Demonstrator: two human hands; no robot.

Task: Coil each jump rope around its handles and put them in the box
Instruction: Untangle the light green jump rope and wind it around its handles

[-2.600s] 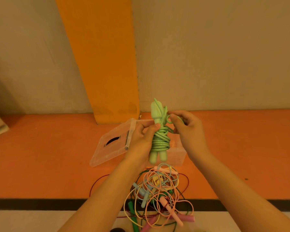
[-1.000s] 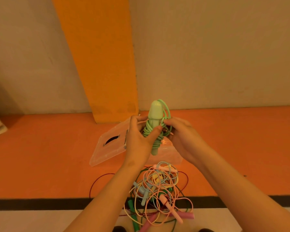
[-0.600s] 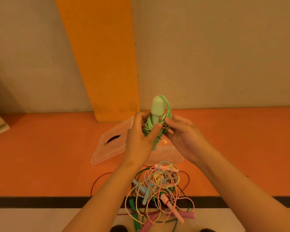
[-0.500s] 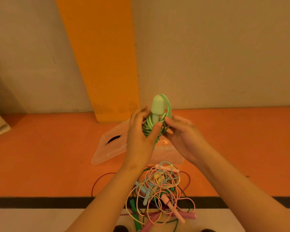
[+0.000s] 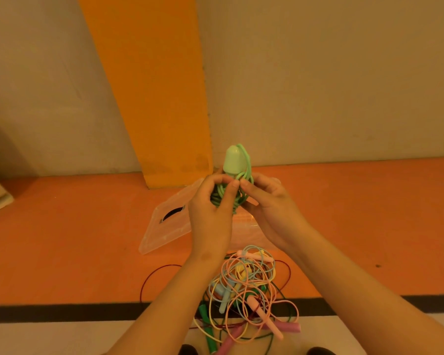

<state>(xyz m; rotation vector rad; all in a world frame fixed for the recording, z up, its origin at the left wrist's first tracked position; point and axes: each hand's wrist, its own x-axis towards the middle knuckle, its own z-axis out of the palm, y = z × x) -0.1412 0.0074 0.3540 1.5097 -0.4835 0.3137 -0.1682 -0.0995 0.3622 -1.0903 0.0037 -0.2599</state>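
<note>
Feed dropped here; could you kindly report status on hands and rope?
Left hand and right hand grip the green jump rope, coiled, held upright. Clear box beyond it. Tangled ropes on floor; nothing blocking.

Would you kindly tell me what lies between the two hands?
The coiled green jump rope, held by the left hand and right hand, seen in the head view.

A beige wall [image 5: 331,85] stands behind an orange floor [image 5: 62,239], and a broad orange stripe [image 5: 151,85] runs up the wall. A black line [image 5: 62,310] borders the orange floor, with a pale strip [image 5: 49,338] on its near side.
</note>
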